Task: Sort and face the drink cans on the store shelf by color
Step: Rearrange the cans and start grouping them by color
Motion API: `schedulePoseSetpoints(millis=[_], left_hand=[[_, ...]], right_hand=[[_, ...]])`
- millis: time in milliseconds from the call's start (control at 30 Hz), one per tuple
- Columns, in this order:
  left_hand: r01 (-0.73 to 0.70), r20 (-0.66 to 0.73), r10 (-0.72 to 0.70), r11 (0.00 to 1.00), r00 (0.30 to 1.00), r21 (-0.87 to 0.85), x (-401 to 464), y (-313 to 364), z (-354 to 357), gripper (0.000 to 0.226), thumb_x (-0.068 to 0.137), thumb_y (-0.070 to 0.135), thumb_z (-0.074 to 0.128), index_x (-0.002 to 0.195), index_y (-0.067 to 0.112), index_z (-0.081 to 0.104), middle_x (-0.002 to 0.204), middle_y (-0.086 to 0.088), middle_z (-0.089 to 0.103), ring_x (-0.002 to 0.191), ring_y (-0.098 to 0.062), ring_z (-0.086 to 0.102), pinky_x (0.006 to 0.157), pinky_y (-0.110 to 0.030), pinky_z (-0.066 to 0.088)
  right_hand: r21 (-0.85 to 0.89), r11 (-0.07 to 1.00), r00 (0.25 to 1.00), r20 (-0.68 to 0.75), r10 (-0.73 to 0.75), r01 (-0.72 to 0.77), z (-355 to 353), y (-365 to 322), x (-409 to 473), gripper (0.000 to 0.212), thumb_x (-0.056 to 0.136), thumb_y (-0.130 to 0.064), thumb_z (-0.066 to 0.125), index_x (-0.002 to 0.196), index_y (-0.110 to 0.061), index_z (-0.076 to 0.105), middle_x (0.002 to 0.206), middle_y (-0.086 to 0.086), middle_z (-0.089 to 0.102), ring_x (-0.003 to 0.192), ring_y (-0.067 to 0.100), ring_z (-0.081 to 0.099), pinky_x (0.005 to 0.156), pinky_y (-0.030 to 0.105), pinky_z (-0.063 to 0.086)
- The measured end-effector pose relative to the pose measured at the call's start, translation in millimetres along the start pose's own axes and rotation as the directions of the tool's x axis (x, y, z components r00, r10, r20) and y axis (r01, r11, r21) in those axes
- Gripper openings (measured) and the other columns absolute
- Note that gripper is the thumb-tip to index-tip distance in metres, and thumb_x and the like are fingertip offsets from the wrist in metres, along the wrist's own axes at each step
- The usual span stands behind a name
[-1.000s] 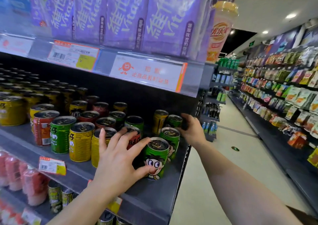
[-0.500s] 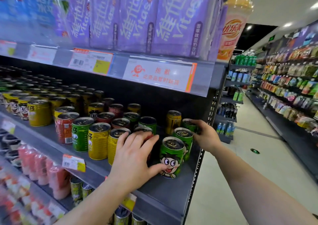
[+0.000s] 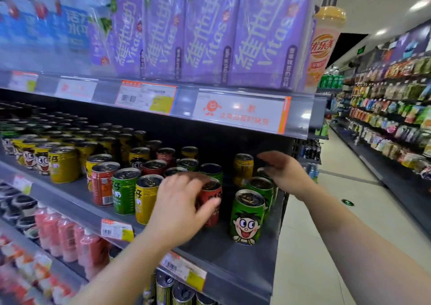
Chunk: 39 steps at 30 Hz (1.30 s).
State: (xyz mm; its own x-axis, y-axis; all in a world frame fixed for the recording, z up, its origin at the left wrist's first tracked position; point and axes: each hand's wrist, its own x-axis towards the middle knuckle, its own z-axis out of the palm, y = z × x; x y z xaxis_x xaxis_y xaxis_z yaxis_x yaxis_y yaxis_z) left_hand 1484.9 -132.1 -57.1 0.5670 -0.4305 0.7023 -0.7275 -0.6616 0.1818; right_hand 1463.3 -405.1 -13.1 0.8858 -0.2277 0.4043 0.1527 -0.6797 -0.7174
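Note:
Small drink cans in red, green and yellow stand mixed on the dark shelf (image 3: 221,253). My left hand (image 3: 179,204) wraps a red can (image 3: 213,196), thumb across its front and fingers over its top. To the right a green can (image 3: 248,218) faces forward with its cartoon face showing, and a second green can (image 3: 260,188) stands behind it. A yellow can (image 3: 243,169) stands farther back. My right hand (image 3: 286,174) hovers with fingers stretched out near the shelf's right end, partly hiding another green can behind it.
A red can (image 3: 103,183), a green can (image 3: 126,190) and a yellow can (image 3: 147,197) line the front left of my hand. Rows of yellow cans (image 3: 63,164) fill the left. Purple cartons (image 3: 210,36) sit above, pink bottles (image 3: 65,234) below. The aisle floor (image 3: 326,223) lies to the right.
My left thumb has come off the front green can and the hand now wraps the red can. My right hand has lifted off the back green can with fingers spread. The view has shifted right.

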Motion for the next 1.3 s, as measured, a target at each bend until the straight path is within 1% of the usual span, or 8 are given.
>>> schedulePoseSetpoints(millis=[133, 300, 467, 600, 700, 967, 1167, 1300], left_hand=[[0.139, 0.211, -0.091, 0.964, 0.973, -0.228, 25, -33, -20, 0.058, 0.081, 0.062, 0.051, 0.126, 0.025, 0.057, 0.122, 0.002, 0.062, 0.112, -0.016, 0.056, 0.095, -0.032, 0.045], [0.175, 0.369, -0.084, 0.959, 0.926, -0.221, 51, -59, -22, 0.056, 0.078, 0.056, 0.063, 0.129, 0.036, 0.051, 0.129, 0.008, 0.053, 0.105, -0.011, 0.054, 0.087, -0.026, 0.045], [0.235, 0.567, -0.081, 0.950, 0.819, -0.204, 77, -77, -22, 0.067, 0.072, 0.066, 0.064, 0.132, 0.046, 0.044, 0.143, 0.010, 0.041, 0.130, -0.015, 0.041, 0.106, -0.035, 0.039], [0.198, 0.698, -0.108, 0.979, 0.708, -0.050, 89, -89, -21, 0.085, 0.060, 0.084, 0.055, 0.136, 0.054, 0.032, 0.152, 0.006, 0.031, 0.137, -0.021, 0.034, 0.110, -0.038, 0.033], [0.089, 0.723, -0.093, 0.995, 0.685, 0.044, 91, -89, -20, 0.082, 0.069, 0.081, 0.050, 0.141, 0.052, 0.025, 0.156, 0.004, 0.023, 0.142, -0.024, 0.022, 0.115, -0.040, 0.021], [-0.025, 0.768, -0.028, 0.998, 0.640, 0.057, 96, -95, -11, 0.085, 0.067, 0.087, 0.036, 0.143, 0.051, 0.019, 0.158, 0.007, 0.017, 0.146, -0.022, 0.007, 0.115, -0.048, -0.007], [0.113, 0.807, -0.012, 0.991, 0.591, -0.067, 100, -87, -15, 0.104, 0.055, 0.088, 0.049, 0.144, 0.042, 0.025, 0.156, 0.007, 0.021, 0.142, -0.022, 0.020, 0.115, -0.042, 0.021], [0.111, 0.812, 0.030, 0.987, 0.583, -0.116, 102, -78, -11, 0.094, 0.067, 0.078, 0.055, 0.146, 0.037, 0.025, 0.156, 0.006, 0.023, 0.140, -0.020, 0.025, 0.112, -0.036, 0.026]], right_hand=[[0.041, 0.997, 0.994, 0.084, -0.072, 0.069, 30, -24, -2, 0.031, 0.088, -0.005, 0.061, 0.118, -0.016, 0.060, 0.111, 0.000, 0.063, 0.096, 0.012, 0.059, 0.081, 0.017, 0.047], [-0.121, 0.982, 0.983, 0.122, -0.133, 0.148, 45, -35, -2, 0.041, 0.083, -0.017, 0.069, 0.124, -0.019, 0.059, 0.114, -0.007, 0.059, 0.105, 0.003, 0.054, 0.082, -0.004, 0.034], [-0.307, 0.928, 0.969, 0.184, -0.163, 0.214, 55, -44, 4, 0.047, 0.081, -0.025, 0.072, 0.126, -0.022, 0.057, 0.119, -0.005, 0.061, 0.108, 0.007, 0.056, 0.094, 0.020, 0.044], [-0.470, 0.851, 0.960, 0.249, -0.127, 0.234, 62, -51, 11, 0.049, 0.084, -0.025, 0.067, 0.130, -0.026, 0.052, 0.128, -0.005, 0.057, 0.117, 0.011, 0.051, 0.088, 0.012, 0.033], [-0.547, 0.805, 0.949, 0.309, -0.058, 0.228, 65, -53, 14, 0.053, 0.086, -0.023, 0.063, 0.137, -0.028, 0.046, 0.141, -0.006, 0.048, 0.126, 0.011, 0.045, 0.091, 0.008, 0.027], [-0.697, 0.703, 0.940, 0.316, 0.127, 0.139, 67, -64, 14, 0.047, 0.091, -0.032, 0.053, 0.135, -0.042, 0.043, 0.140, -0.010, 0.048, 0.126, 0.017, 0.044, 0.107, 0.033, 0.031], [-0.760, 0.638, 0.957, 0.261, 0.129, 0.122, 62, -59, 18, 0.041, 0.092, -0.043, 0.050, 0.132, -0.038, 0.048, 0.140, -0.013, 0.048, 0.131, 0.015, 0.040, 0.111, 0.039, 0.024], [-0.757, 0.648, 0.957, 0.244, 0.158, 0.086, 57, -59, 17, 0.040, 0.091, -0.045, 0.050, 0.130, -0.037, 0.052, 0.137, -0.012, 0.051, 0.129, 0.014, 0.042, 0.111, 0.039, 0.024]])
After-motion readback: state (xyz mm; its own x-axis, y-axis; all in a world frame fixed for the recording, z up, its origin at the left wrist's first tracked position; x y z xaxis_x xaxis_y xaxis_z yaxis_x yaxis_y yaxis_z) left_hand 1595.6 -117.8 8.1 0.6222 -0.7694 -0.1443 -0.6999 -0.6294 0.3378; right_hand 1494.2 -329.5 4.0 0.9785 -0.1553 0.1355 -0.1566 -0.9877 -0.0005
